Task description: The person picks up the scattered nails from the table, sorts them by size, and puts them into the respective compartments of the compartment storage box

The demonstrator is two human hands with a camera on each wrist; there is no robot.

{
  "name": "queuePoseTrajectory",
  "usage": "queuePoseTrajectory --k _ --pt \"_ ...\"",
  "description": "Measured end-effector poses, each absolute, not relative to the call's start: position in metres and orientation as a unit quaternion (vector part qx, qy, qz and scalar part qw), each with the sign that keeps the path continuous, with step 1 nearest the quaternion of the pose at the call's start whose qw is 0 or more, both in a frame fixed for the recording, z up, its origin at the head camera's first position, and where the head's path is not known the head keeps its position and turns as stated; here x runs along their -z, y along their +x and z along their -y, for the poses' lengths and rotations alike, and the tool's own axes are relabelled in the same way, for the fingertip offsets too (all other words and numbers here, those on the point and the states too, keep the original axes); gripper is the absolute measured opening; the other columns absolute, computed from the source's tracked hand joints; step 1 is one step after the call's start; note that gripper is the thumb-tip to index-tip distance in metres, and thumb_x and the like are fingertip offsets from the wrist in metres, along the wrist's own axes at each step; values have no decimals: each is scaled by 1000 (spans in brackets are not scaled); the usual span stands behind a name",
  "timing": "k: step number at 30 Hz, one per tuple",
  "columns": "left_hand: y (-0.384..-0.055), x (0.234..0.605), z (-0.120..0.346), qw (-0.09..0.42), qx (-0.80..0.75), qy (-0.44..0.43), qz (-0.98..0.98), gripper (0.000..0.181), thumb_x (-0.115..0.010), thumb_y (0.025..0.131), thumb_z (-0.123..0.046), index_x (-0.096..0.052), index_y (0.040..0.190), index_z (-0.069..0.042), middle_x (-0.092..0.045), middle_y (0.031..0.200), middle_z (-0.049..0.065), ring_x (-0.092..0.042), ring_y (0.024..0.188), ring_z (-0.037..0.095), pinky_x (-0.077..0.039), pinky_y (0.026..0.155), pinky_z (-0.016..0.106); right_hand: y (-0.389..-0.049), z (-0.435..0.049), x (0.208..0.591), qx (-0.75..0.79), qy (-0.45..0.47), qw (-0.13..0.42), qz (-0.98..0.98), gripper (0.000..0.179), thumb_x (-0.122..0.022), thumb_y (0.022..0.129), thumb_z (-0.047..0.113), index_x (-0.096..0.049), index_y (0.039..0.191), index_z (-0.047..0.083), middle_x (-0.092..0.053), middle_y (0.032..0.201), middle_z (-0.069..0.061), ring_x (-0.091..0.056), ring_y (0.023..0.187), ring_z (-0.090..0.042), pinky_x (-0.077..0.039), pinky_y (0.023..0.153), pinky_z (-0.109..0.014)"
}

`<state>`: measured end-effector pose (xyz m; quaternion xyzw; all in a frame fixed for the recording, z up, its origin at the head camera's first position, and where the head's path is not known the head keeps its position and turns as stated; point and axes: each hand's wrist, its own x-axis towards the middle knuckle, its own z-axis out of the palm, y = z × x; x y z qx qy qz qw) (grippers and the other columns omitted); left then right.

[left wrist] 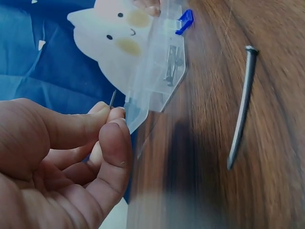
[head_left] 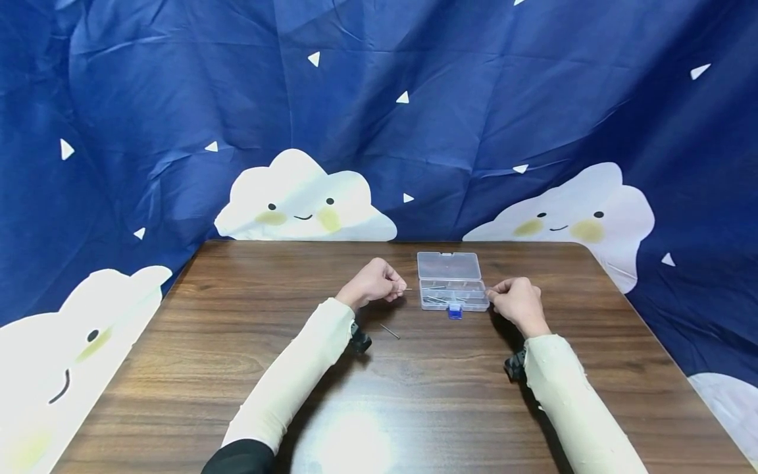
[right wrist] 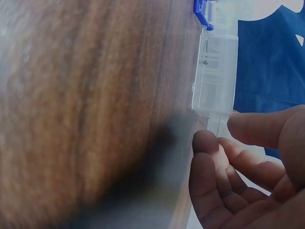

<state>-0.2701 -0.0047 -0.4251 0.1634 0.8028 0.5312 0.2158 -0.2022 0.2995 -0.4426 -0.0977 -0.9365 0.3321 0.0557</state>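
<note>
A clear plastic compartment box (head_left: 474, 306) stands on the table with its lid (head_left: 449, 266) raised at the back and a blue latch (head_left: 454, 312) at the front. Several nails (left wrist: 170, 67) lie inside. Just left of the box, my left hand (head_left: 374, 282) pinches a thin nail (left wrist: 113, 98) between thumb and fingers, its end poking out toward the box. At the opposite end, my right hand (head_left: 518, 303) grips the box's side wall, thumb by the upper edge and curled fingers lower down. One loose nail (head_left: 390, 332) lies on the wood near my left wrist.
The brown wooden table (head_left: 450, 401) ends at a blue cloth backdrop (head_left: 367, 112) printed with white clouds. A dark wrist camera (head_left: 360, 338) sits under the left wrist, another wrist camera (head_left: 515, 366) under the right.
</note>
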Motion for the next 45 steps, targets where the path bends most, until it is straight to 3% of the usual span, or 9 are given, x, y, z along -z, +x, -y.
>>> queuePoseTrajectory --k 9,21,29,38,45 --pt "-273 423 -13 218 -529 167 -803 14 -62 96 7 -69 95 18 -69 90 32 -57 57 11 -51 56 21 -203 -298 441 -331 -101 54 937 22 -69 93 23 -77 89 3 -67 60 3 -64 68 -20 -44 68 -35" --pt "-271 417 -40 212 -533 174 -800 11 -66 93 6 -70 91 17 -70 86 30 -56 55 10 -51 56 21 -204 -299 443 -323 -99 61 939 21 -70 91 22 -78 86 4 -66 60 4 -63 84 -31 -45 74 -39" --pt "-270 417 -56 207 -525 168 -808 10 -63 91 11 -71 92 17 -70 89 30 -56 56 11 -52 58 23 -203 -297 442 -321 -100 62 940 21 -70 91 22 -78 87 3 -71 76 -5 -55 106 -44 -43 93 -53" --pt "-269 420 -78 190 -489 171 -834 10 -67 89 8 -73 81 8 -71 76 19 -55 52 12 -52 55 26 -202 -297 443 -326 -110 52 938 22 -69 92 23 -78 89 3 -67 60 3 -63 87 -30 -43 75 -38" --pt "-268 422 -96 183 -459 164 -854 8 -68 87 9 -75 85 7 -69 68 8 -56 53 10 -53 56 24 -201 -296 440 -328 -112 47 937 23 -69 93 24 -78 91 3 -67 61 3 -63 85 -29 -43 74 -37"
